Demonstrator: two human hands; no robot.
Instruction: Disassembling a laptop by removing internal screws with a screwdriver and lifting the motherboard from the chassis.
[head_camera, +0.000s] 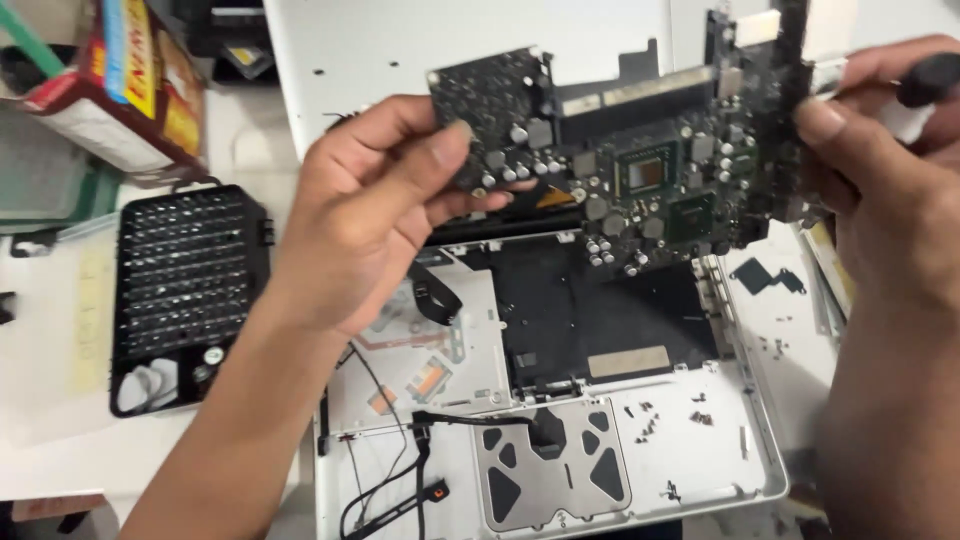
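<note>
- Head view: left hand pinches the left end of a dark circuit board, thumb on the front face, fingers behind — clamped on it.
- Right hand grips the board's right edge, thumb pressed on; a black tool handle seems tucked in that hand too.
- Board held up, tilted, clear of the open silver laptop shell; bay below is bare.
- Step, as I judge: board lifted out, under inspection.
- Loose screws on the shell's near right; keyboard panel well apart at left.
- Next move calls for a steady 2-hand hold, away from the loose black cables.
</note>
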